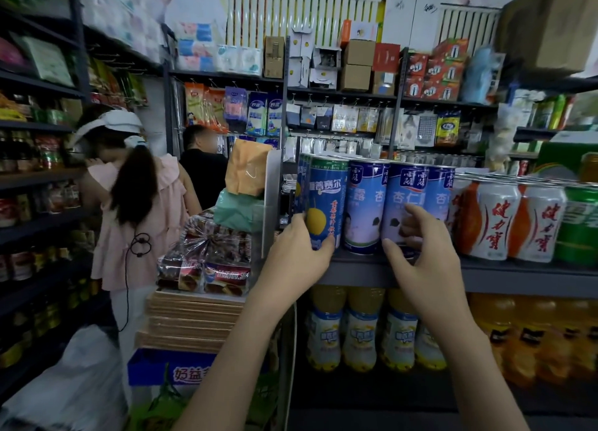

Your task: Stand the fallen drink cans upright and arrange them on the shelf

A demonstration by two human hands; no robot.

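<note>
Left hand point(297, 259) and right hand point(424, 262), one pear-juice can point(326, 194) in front at centre, three almond-drink cans point(365, 204), four yellow bottles point(360, 333) below, two people point(139, 204) left

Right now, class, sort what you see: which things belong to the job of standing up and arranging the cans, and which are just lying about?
Job: left hand gripping the yellow-fruit can; right hand holding the blue-and-white can; shelf.

Lying about: yellow bottles below; wrapped bread packs; cardboard stack.
</note>
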